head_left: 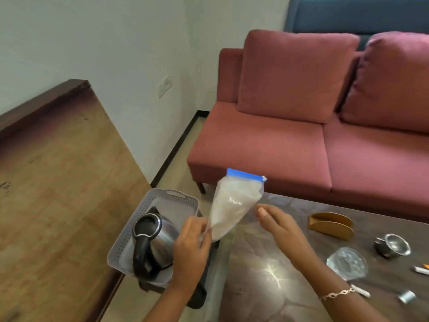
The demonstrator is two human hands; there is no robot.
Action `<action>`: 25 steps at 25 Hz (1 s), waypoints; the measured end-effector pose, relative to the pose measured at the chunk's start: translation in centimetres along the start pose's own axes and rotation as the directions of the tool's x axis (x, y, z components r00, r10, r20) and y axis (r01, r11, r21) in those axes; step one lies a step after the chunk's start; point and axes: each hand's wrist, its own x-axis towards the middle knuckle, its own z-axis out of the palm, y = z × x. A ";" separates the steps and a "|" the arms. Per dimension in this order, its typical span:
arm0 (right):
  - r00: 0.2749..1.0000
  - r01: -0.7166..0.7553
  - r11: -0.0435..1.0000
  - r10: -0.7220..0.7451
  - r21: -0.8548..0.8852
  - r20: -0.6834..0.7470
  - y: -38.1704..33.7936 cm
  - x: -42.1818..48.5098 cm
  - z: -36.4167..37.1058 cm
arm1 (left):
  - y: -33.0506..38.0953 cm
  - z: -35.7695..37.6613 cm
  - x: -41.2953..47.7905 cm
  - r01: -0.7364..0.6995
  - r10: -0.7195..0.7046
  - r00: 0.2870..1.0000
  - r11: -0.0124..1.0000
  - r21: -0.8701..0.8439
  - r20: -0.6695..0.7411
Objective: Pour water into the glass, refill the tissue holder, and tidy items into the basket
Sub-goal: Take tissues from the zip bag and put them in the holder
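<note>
**Plastic bag of tissues held up, holder waiting empty**

Head view: a clear plastic zip bag (234, 205) with a blue seal strip (246, 175) across its top stands upright in the air, above the near edge of a dark marbled table (267, 275). The left hand (190, 247) pinches the bag's narrow bottom end. The right hand (278, 226) hovers just beside the bag with fingers loosely curled, grasping nothing. White folded material, likely tissues, fills the bag.

The gold tissue holder (332, 225) stands on the table to the right, apparently empty. A clear glass (348, 262) sits nearer; whether it holds water cannot be told. To the left, a steel kettle (155, 238) rests inside the grey basket (148, 201).

The refill step seems in hand. Next, the seal strip probably needs sliding open so that the tissues can be drawn out.

No brand, label or writing is readable anywhere.
</note>
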 end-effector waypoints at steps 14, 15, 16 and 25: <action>0.938 -0.302 0.953 0.297 -0.001 -0.179 4.2 -9.3 -13.8 | 8.9 8.4 -9.2 -0.546 0.522 0.762 0.836 -0.054 0.384; 0.956 -0.252 0.957 0.224 -0.145 -0.187 4.2 -9.9 -14.2 | 10.2 8.6 -8.7 -0.451 0.453 0.816 0.888 -0.094 0.360; 0.971 -0.205 0.934 0.156 -0.291 -0.184 4.1 -10.3 -14.5 | 11.5 8.9 -7.9 -0.348 0.374 0.868 0.928 -0.136 0.327; 0.976 0.032 0.756 -0.163 -0.653 -0.141 5.3 -13.0 -16.2 | 17.8 13.2 -3.9 0.323 -0.099 0.908 0.784 -0.530 0.407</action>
